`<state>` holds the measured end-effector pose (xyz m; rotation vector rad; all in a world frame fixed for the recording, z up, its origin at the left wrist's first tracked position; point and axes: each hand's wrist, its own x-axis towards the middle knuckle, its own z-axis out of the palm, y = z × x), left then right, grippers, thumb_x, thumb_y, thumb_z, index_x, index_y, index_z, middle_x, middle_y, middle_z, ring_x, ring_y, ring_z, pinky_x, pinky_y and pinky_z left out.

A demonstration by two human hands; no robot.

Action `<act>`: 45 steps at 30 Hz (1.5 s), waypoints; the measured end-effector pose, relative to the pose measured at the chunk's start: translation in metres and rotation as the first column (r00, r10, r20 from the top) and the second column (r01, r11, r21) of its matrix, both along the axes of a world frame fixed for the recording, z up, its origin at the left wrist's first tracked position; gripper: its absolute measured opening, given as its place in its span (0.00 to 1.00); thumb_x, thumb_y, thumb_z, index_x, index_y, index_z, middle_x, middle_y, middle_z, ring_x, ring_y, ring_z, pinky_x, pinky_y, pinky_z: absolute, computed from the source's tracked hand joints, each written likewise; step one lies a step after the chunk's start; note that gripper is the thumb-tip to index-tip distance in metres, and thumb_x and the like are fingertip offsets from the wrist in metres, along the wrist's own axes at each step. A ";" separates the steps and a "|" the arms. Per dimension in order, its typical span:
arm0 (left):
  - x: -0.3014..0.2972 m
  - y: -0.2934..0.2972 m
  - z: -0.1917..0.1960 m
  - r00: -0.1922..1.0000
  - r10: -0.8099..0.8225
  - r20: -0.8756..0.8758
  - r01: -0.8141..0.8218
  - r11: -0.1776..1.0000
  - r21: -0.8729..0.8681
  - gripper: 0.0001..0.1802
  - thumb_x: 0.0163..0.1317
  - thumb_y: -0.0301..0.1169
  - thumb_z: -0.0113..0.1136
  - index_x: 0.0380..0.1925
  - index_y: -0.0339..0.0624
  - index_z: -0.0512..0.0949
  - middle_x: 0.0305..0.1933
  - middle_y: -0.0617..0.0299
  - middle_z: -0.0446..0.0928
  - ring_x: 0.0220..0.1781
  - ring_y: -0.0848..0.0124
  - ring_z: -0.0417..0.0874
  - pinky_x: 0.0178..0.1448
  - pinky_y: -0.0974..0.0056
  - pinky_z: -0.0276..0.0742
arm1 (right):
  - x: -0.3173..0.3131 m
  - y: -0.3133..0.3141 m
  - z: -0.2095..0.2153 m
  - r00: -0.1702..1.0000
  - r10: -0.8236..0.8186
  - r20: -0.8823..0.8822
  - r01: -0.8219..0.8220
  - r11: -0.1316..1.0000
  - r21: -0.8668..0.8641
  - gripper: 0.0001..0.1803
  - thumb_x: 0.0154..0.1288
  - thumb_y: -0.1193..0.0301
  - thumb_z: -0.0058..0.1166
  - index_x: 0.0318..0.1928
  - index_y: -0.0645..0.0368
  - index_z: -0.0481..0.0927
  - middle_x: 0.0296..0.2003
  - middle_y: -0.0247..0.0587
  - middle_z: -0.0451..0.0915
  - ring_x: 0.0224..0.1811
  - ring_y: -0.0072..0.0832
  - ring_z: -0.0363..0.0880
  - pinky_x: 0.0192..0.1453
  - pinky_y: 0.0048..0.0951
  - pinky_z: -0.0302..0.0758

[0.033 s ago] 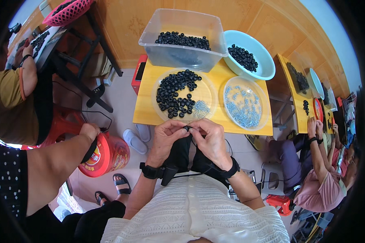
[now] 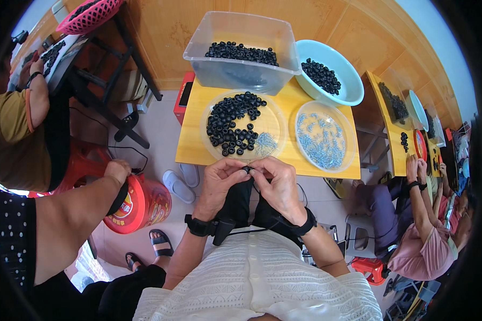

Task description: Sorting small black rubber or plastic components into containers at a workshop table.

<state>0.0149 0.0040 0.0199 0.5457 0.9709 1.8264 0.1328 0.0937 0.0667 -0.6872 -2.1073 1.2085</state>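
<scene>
Left hand: the left hand (image 2: 219, 184) is curled nearly closed, its thumb and forefinger pinching a small black ring (image 2: 247, 169) from its own side.
Right hand: the right hand (image 2: 278, 187) is closed the same way, with its fingertips meeting the left's on that ring. It may also hold a small screw, but the view is too small to tell.
Ring's place: it is held in the air between the two sets of fingertips, just in front of the near edge of the yellow tabletop (image 2: 190, 144) and above the person's lap.
Change: none to be seen. The hands, the ring and the dishes lie just as they do in the other picture of this instant, so the pinch is holding steady, neither picking up nor putting down.
Nearest dish: a clear round dish (image 2: 273, 115) sits just beyond the hands, heaped with black rings (image 2: 230, 123) and holding a small cluster of silvery screws (image 2: 266, 143) at its near right.
Beside it: a second clear dish (image 2: 326, 106) to the right holds only bluish screws.
Behind: a clear tub (image 2: 235, 77) and a pale blue bowl (image 2: 348, 85) both hold more black rings.
Neighbour: another person's arm (image 2: 80, 208) reaches toward a red bucket (image 2: 142, 200) on the floor at the left, well apart from the hands.
</scene>
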 end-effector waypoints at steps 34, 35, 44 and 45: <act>0.000 -0.001 0.002 0.997 -0.026 -0.070 0.024 0.999 -0.029 0.09 0.53 0.17 0.58 0.36 0.33 0.77 0.36 0.57 0.79 0.39 0.73 0.80 0.46 0.69 0.78 | -0.004 -0.003 0.013 0.993 0.015 0.117 -0.034 0.986 0.165 0.03 0.49 0.84 0.52 0.27 0.66 0.74 0.22 0.51 0.73 0.27 0.47 0.76 0.29 0.37 0.71; 0.003 0.001 0.001 0.995 0.023 -0.100 -0.024 1.000 -0.013 0.09 0.53 0.16 0.58 0.36 0.33 0.77 0.36 0.57 0.79 0.39 0.73 0.80 0.46 0.69 0.78 | -0.004 -0.004 0.011 0.992 -0.009 0.126 -0.017 0.979 0.203 0.03 0.49 0.84 0.51 0.27 0.66 0.73 0.22 0.51 0.73 0.27 0.48 0.75 0.29 0.37 0.71; 0.005 0.008 0.002 0.975 0.136 -0.173 -0.136 0.991 0.009 0.09 0.52 0.15 0.59 0.35 0.32 0.77 0.37 0.57 0.79 0.38 0.74 0.80 0.46 0.71 0.77 | -0.006 0.014 0.000 0.995 -0.019 0.101 0.029 0.996 -0.090 0.03 0.51 0.82 0.54 0.29 0.67 0.76 0.21 0.45 0.77 0.22 0.31 0.78 0.27 0.26 0.73; 0.005 0.009 0.002 0.979 0.131 -0.157 -0.133 0.991 0.002 0.09 0.52 0.15 0.58 0.35 0.32 0.77 0.37 0.58 0.79 0.38 0.74 0.80 0.46 0.71 0.77 | -0.005 0.016 -0.003 0.995 0.002 0.096 0.015 0.983 -0.182 0.02 0.52 0.81 0.54 0.28 0.67 0.76 0.21 0.48 0.77 0.21 0.34 0.77 0.26 0.29 0.72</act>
